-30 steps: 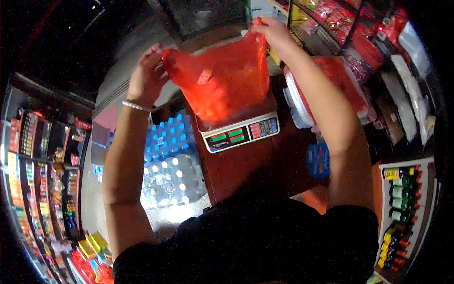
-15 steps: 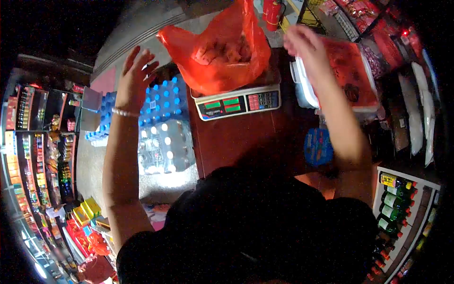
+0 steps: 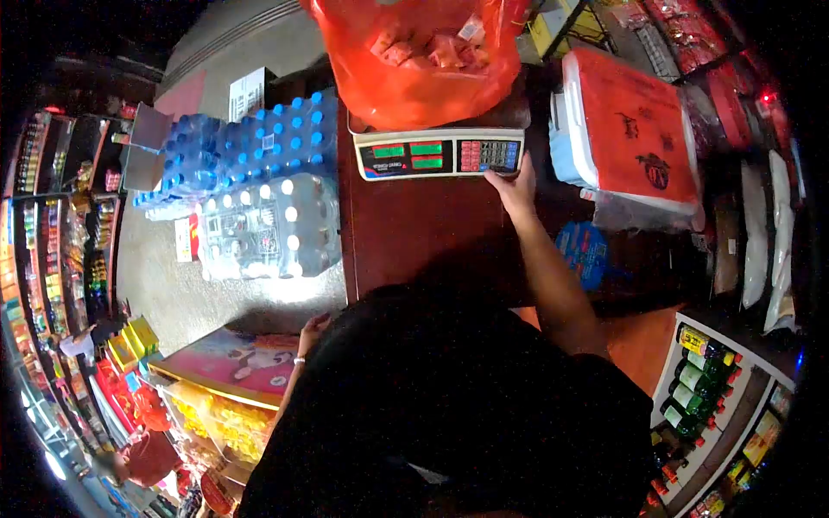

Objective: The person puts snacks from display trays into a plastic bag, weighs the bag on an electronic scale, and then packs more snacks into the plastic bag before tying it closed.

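Observation:
A white-framed digital scale (image 3: 406, 176) stands on the dark red-brown table (image 3: 414, 233), its green displays lit. On its pan sits a red plastic bag (image 3: 414, 99), open at the top, with reddish wrapped pieces (image 3: 432, 53) inside. My right hand (image 3: 518, 190) is at the scale's front right corner. Its thumb touches the lower edge of the keypad (image 3: 489, 155), with the other fingers apart along the side. Low beside my body is my left hand (image 3: 314, 330), a bracelet on its wrist. Dark clothing partly hides it, so its fingers are unclear.
Blue-capped bottle packs (image 3: 289, 138) and a white-capped bottle pack (image 3: 272, 229) stand left of the table. A white tub with a red cover (image 3: 635, 129) is at right. Green bottles (image 3: 691, 388) line a lower-right shelf. Store shelves (image 3: 65, 242) run along the left.
My left hand has dropped from beside the bag to my body. My right hand has come down from near the tub to the scale's keypad. The view has shifted.

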`<action>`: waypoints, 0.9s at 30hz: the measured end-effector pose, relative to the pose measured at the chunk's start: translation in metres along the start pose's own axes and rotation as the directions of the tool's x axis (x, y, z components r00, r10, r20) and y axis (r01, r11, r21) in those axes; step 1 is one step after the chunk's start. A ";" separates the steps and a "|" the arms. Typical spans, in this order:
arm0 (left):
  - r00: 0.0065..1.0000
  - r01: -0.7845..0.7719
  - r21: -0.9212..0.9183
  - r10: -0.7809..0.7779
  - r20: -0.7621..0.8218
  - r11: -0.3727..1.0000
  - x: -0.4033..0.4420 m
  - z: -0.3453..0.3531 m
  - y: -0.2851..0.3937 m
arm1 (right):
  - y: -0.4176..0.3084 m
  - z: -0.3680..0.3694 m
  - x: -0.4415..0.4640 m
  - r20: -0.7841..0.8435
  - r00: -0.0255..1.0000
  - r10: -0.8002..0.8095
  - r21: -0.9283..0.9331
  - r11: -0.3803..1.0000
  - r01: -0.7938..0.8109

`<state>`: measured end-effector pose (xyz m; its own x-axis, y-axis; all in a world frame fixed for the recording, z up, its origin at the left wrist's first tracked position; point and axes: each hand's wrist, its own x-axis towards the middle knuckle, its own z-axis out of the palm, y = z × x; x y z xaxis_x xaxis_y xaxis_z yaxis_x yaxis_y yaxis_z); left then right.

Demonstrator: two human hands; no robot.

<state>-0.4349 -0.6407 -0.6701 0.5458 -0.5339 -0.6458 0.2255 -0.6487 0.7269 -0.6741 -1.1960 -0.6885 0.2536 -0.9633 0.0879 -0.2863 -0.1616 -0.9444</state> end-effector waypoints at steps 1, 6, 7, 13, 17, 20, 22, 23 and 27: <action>0.998 -0.061 0.176 0.063 -0.008 0.983 -0.014 0.004 -0.003 | 0.000 0.004 0.000 -0.007 1.000 -0.022 -0.023 0.999 0.022; 0.995 0.067 0.043 -0.064 -0.072 0.997 0.010 -0.038 -0.177 | -0.032 0.010 -0.003 -0.170 0.984 -0.055 -0.235 0.972 0.013; 0.990 0.106 0.145 -0.091 -0.104 0.984 0.009 -0.040 -0.190 | -0.038 0.011 -0.003 -0.163 0.985 -0.057 -0.244 0.970 0.016; 0.967 0.209 0.121 -0.187 -0.170 0.970 -0.001 -0.031 -0.174 | -0.045 0.012 -0.002 -0.175 0.984 -0.031 -0.446 0.894 -0.051; 0.945 0.297 -0.168 -0.314 -0.088 0.940 0.013 -0.029 -0.153 | -0.022 0.008 0.000 -0.153 0.986 -0.062 -0.374 0.927 0.000; 0.969 0.210 -0.021 -0.211 -0.126 0.977 0.008 -0.016 -0.109 | 0.005 -0.007 0.002 0.050 0.997 -0.056 0.073 0.996 0.053; 0.982 0.161 0.062 -0.153 -0.110 0.985 -0.003 -0.003 -0.064 | 0.010 -0.010 0.003 0.061 0.998 -0.020 0.102 0.995 0.013; 0.988 0.140 0.095 -0.132 -0.084 0.986 -0.006 -0.001 -0.056 | 0.016 -0.011 0.005 0.074 0.997 0.016 0.130 0.991 -0.025; 0.987 0.134 -0.119 -0.143 -0.075 0.984 0.000 -0.004 -0.076 | 0.012 -0.007 0.011 0.007 0.987 0.158 0.047 0.986 -0.158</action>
<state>-0.4490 -0.5894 -0.7241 0.5666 -0.3935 -0.7240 0.3906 -0.6454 0.6564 -0.6811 -1.2102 -0.6965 0.2121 -0.9751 -0.0646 -0.2791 0.0029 -0.9602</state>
